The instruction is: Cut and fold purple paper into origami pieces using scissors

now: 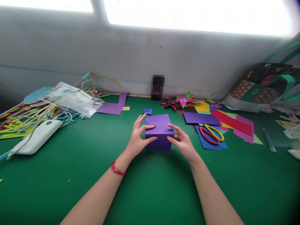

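Pinching the purple paper mid-frame, left hand and right hand grip opposite sides, apparently to keep it folded.

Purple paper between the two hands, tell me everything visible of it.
The purple paper looks like a thin sheet, folded so a lighter upper face meets a darker front face along a crosswise bend. A slanting line crosses the upper face. The left hand and right hand hold opposite sides, thumbs in front. Whether it touches the green table is unclear.
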`<state>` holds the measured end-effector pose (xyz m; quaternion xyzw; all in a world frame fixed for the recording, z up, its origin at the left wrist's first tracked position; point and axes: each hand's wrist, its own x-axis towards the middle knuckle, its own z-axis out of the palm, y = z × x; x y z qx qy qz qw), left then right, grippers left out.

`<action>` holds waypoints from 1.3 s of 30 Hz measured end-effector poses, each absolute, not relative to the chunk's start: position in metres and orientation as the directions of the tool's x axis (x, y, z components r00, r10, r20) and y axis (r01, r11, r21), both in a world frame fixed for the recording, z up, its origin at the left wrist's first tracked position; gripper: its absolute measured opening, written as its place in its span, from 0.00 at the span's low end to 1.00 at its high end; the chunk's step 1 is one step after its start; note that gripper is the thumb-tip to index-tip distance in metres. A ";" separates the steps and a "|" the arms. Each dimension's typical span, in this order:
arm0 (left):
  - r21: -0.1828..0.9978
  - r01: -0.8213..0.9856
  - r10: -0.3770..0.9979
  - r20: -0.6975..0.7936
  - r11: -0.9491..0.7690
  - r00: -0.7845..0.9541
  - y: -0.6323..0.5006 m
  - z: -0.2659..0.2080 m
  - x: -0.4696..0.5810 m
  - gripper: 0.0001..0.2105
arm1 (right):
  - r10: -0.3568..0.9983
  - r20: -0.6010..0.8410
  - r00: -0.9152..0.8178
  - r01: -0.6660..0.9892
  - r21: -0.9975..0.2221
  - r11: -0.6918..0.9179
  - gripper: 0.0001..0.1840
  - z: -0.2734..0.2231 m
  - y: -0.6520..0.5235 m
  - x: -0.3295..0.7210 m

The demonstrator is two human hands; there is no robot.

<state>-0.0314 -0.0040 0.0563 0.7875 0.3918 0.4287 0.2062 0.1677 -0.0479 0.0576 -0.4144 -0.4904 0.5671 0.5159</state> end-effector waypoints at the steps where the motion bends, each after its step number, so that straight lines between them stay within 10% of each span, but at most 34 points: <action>1: 0.660 0.434 0.790 0.520 -0.613 0.324 -0.003 0.056 -0.031 0.14 | 0.991 0.032 -0.127 -0.179 -0.984 0.009 0.27 0.058 -0.048 0.167; 15: 0.701 0.328 0.773 0.582 -0.634 0.252 -0.003 0.051 -0.029 0.08 | 0.969 0.235 0.074 0.213 -0.953 0.215 0.10 0.055 -0.042 0.175; 39: 0.778 0.242 0.809 0.514 -0.580 0.286 -0.008 0.054 -0.025 0.07 | 0.953 0.291 0.086 0.205 -0.941 0.269 0.05 0.053 -0.044 0.166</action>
